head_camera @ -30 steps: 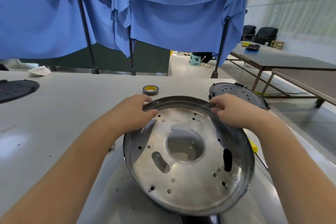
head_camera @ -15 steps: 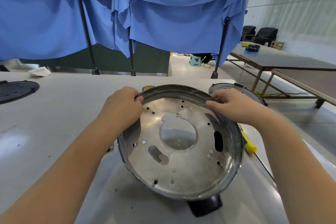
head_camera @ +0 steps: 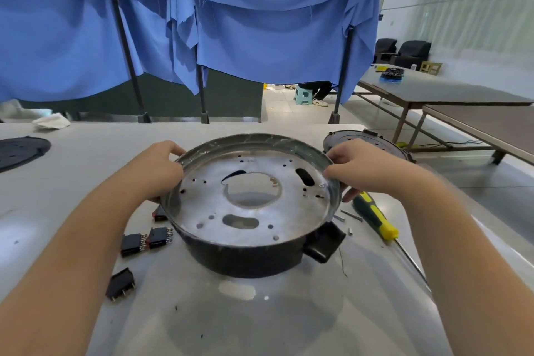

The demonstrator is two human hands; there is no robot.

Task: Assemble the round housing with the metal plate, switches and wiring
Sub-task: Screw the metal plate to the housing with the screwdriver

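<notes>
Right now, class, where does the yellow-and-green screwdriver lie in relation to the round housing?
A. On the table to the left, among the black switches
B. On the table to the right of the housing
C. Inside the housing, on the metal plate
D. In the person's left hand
B: the screwdriver lies on the table just right of the round housing, below the right hand.

Workshop: worktables (head_camera: 450, 94), curtained partitions (head_camera: 274, 32).

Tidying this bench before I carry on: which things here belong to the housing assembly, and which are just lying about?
For the job:
round housing, gripped by both hands
metal plate inside it
rocker switches
screwdriver
loose screws

Lying about:
black round cover
black disc
white rag
</notes>
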